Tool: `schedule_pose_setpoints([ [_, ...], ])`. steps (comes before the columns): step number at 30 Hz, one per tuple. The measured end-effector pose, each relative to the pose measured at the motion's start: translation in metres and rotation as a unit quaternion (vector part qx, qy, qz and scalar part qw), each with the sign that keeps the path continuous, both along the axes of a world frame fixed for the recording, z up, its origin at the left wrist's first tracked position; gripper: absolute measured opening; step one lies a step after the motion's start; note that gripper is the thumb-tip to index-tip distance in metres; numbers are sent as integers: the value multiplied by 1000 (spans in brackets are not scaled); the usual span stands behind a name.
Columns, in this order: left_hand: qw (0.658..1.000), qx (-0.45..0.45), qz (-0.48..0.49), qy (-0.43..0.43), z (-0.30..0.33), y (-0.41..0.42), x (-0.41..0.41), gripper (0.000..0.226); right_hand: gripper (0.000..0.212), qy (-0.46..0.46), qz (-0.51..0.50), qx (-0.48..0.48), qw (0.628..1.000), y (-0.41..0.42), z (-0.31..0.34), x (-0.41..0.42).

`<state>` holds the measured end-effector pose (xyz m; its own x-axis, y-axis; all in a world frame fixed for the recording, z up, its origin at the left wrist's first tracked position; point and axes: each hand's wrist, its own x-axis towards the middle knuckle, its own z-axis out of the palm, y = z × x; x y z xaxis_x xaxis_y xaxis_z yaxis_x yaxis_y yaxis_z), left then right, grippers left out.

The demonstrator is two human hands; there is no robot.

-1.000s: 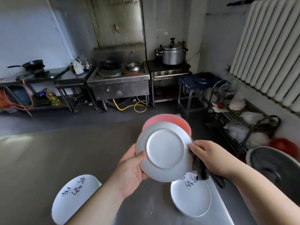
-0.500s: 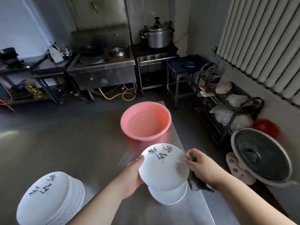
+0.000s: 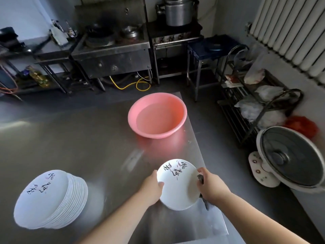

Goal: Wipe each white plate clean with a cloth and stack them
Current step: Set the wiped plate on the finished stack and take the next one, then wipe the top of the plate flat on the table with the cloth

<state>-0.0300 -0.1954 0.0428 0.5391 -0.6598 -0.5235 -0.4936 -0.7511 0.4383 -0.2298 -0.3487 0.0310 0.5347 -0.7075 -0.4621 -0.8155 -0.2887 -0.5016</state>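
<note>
Your counter [image 3: 73, 138] is a broad sheet of brushed steel, dull grey with a pale glare on its left edge and a pink reflection under the pink basin [image 3: 157, 115] that stands near its far right corner. Near the right edge, both your hands hold a white plate [image 3: 177, 184] face up, black brush lettering on its far rim; whether it rests on another plate beneath, you cannot tell. Your left hand [image 3: 152, 188] grips its left rim, thumb curled over the edge. Your right hand [image 3: 211, 187] pinches the right rim together with a dark cloth [image 3: 202, 192], which trails down toward the counter. On the near left stands a tall stack of plates [image 3: 52, 199] with the same lettering, well apart from the held one.

Beyond the counter the room is dim: a steel stove [image 3: 112, 48] against the back wall, a large metal pot [image 3: 178, 12] on a stand beside it (a yellow hose [image 3: 131, 85] coils on the floor below), a wire rack [image 3: 255, 103] with bags on the right, a white radiator [image 3: 295, 32] above it, and a floor fan [image 3: 288, 159] lying tilted.
</note>
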Motion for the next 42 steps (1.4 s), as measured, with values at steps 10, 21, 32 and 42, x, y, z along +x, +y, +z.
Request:
schedule_pose_setpoints([
  [10, 994, 53, -41, -88, -22, -8, 6, 24, 44, 71, 30, -60, 995, 3, -23, 7],
  [21, 999, -34, -4, -14, -15, 28, 28, 59, 28, 103, 64, -191, 974, 12, 14, 21],
  [32, 981, -111, 119, -101, 72, 186, 161, 33, 67, -90, 240, -143, 956, 117, 67, 181],
  [42, 953, -23, 223, -204, 59, 350, 258, 21, 29, -46, 259, -60, 963, 250, 59, 323],
])
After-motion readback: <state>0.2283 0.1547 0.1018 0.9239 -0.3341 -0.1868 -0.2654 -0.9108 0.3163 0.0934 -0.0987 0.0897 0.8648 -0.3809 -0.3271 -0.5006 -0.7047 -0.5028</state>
